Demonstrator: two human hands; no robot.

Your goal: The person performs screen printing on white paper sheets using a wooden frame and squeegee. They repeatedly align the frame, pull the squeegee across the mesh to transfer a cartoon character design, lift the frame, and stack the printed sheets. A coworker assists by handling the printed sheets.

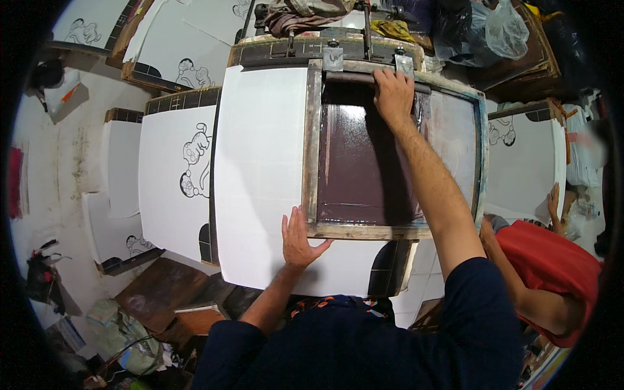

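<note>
A wooden-framed printing screen lies over the right part of a white sheet on a board in front of me. Dark maroon ink coats its mesh, glossy near the far end. My right hand is closed over a squeegee at the far end of the screen; the blade edge is hidden. My left hand rests by the screen's near left corner, fingers stretched out, thumb along the near rail. It appears to touch the frame and holds nothing.
Two metal clamps hold the screen's far rail. White sheets with line drawings lie on boards to the left and right. A person in a red shirt works close at my right. Crumpled cloth and plastic bags lie beyond.
</note>
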